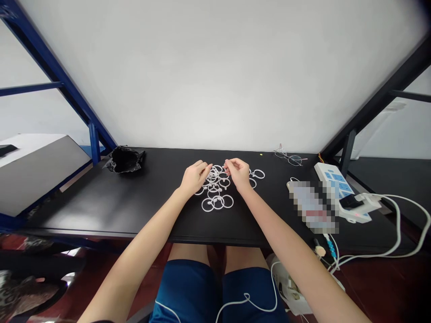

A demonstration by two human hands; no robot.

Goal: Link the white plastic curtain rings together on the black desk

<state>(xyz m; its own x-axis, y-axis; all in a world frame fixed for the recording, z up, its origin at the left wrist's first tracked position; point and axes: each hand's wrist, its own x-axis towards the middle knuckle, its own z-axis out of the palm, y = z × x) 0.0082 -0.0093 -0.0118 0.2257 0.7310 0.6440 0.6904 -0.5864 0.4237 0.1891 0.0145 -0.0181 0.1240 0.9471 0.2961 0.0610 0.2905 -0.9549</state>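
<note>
A loose heap of thin white rings, several with small tabs or knobs, lies on the black table between my two hands. My left hand is at the heap's left edge, thumb and fingers closed together beside the rings. Across from it, my right hand has its thumb and fingertips pinched just above the heap. What either pinch holds, if anything, is too small to make out. Nearer to me, a few overlapping rings lie flat. More rings lie to the right of my right hand, partly hidden by it.
A crumpled black plastic bag stands open at the back left. Eyeglasses lie at the back right. A blurred-out phone sits near a white power strip with white cables trailing off the table. Metal frame bars rise at both sides.
</note>
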